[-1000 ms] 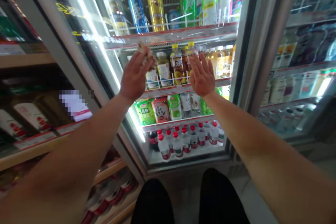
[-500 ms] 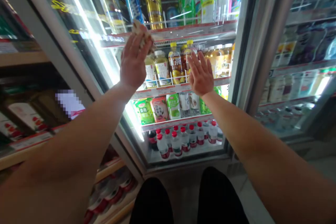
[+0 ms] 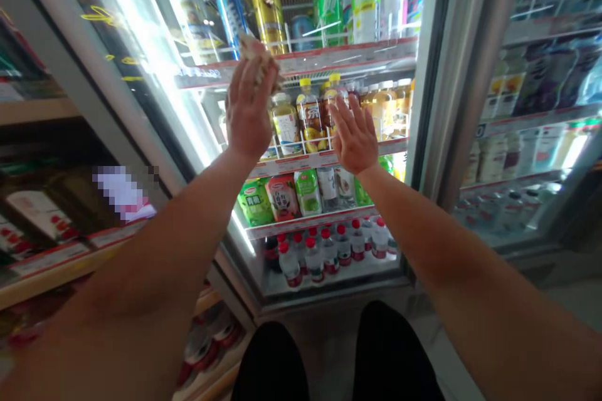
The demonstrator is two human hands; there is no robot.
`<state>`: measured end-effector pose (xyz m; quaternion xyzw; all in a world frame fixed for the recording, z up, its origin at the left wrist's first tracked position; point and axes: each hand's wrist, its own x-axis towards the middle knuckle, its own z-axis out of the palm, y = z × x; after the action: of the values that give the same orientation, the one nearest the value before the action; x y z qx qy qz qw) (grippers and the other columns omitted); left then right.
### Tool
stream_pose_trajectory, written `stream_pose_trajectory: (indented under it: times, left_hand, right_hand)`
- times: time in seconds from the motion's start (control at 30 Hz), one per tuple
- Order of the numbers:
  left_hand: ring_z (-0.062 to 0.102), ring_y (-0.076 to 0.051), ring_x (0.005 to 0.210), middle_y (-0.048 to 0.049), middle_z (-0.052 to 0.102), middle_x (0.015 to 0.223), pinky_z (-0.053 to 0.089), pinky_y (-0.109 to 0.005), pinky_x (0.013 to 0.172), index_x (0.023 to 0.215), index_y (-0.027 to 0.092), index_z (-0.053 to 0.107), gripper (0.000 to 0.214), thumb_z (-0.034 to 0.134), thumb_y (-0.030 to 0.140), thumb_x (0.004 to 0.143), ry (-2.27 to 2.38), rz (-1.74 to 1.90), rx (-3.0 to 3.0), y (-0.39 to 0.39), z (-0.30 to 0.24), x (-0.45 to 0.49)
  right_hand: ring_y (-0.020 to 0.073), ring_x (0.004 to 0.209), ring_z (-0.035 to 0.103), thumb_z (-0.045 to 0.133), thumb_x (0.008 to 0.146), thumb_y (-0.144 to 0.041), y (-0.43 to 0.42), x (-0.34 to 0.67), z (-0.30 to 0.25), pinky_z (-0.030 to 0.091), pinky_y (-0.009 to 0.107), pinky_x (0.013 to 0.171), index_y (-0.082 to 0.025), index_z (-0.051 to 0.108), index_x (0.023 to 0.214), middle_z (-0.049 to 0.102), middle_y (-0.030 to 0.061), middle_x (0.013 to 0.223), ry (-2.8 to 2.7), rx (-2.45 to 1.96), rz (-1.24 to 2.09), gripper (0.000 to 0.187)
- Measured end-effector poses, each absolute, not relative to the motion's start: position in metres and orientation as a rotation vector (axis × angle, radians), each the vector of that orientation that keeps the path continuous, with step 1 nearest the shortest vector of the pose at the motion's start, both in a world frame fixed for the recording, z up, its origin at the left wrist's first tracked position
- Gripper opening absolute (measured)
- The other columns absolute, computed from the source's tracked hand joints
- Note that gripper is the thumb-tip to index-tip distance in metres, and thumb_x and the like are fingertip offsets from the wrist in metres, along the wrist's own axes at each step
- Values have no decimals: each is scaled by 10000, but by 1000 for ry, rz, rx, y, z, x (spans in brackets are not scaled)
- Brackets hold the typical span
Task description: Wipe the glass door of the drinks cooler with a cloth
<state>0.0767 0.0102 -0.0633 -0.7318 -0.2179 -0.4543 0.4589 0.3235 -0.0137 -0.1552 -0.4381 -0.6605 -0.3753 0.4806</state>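
Note:
In the head view my left hand (image 3: 249,106) is raised to the glass door (image 3: 301,66) of a lit drinks fridge, its fingers closed over a crumpled, brownish-white cloth (image 3: 261,62). The cloth sits over the glass between the can shelf and the bottle shelf below it. To the right, my right hand (image 3: 355,135) holds nothing. Its palm faces the same glass with the fingers stretched out, in front of the tea bottles (image 3: 311,116). Whether that palm touches the glass I cannot tell for sure.
Behind the glass stand beer cans (image 3: 269,15), a green bottle (image 3: 328,0) and red-capped water bottles (image 3: 314,260). A metal door frame (image 3: 458,75) runs along the right, beside another fridge. Wooden shelves (image 3: 51,272) with packaged goods stand close on the left.
My left hand has moved a little to the right across the glass with the cloth. My right hand stays in nearly the same place, and the view has shifted slightly.

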Motion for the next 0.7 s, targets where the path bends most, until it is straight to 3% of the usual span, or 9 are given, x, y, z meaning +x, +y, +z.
stream_pose_trajectory:
  times: [0.07, 0.17, 0.3, 0.47, 0.6, 0.7]
  left_hand:
    - [117, -180, 1540, 64, 143, 1692, 166, -459, 1287, 1587, 255, 288, 509, 267, 196, 1082, -537, -1195, -1723, 11, -68, 77]
    - [117, -231, 1562, -33, 234, 1672, 238, -486, 1256, 1587, 262, 315, 538, 326, 208, 1052, -510, -1076, -1801, 3, -96, 84]
    - [214, -208, 1544, -39, 380, 1607, 325, -466, 1221, 1496, 275, 459, 505, 307, 150, 1031, -427, -967, -1890, 1, -104, 88]
    - [104, -207, 1565, -58, 199, 1676, 203, -501, 1274, 1485, 232, 447, 459, 290, 192, 1055, -593, -1290, -1765, 14, -76, 88]
    - [236, -215, 1537, -52, 391, 1596, 323, -469, 1227, 1454, 271, 502, 451, 285, 207, 1064, -504, -1042, -1952, 3, -95, 97]
    - [264, -222, 1529, -31, 400, 1600, 328, -465, 1227, 1503, 290, 466, 484, 272, 210, 1067, -508, -893, -2072, -5, -93, 98]
  right_hand:
    - [256, 1573, 171, 272, 1009, -243, -14, 324, -156, 184, 541, 1292, -233, 315, 1599, 321, -1, 1648, -1609, -1065, -915, 591]
    - [254, 1574, 171, 266, 1007, -237, -15, 324, -155, 178, 530, 1297, -215, 342, 1590, 315, 18, 1651, -1615, -1072, -893, 588]
    - [255, 1576, 159, 271, 998, -231, -16, 323, -155, 171, 538, 1295, -236, 294, 1607, 303, 7, 1657, -1624, -1078, -875, 609]
    - [253, 1574, 170, 271, 1006, -254, -14, 323, -156, 173, 523, 1296, -220, 327, 1596, 318, 13, 1651, -1607, -1082, -899, 593]
    - [246, 1574, 169, 273, 1001, -248, -14, 323, -157, 174, 528, 1295, -223, 320, 1598, 319, 14, 1651, -1607, -1072, -881, 599]
    - [252, 1569, 193, 282, 998, -253, -14, 323, -157, 188, 541, 1289, -216, 345, 1587, 340, 24, 1641, -1595, -1040, -879, 594]
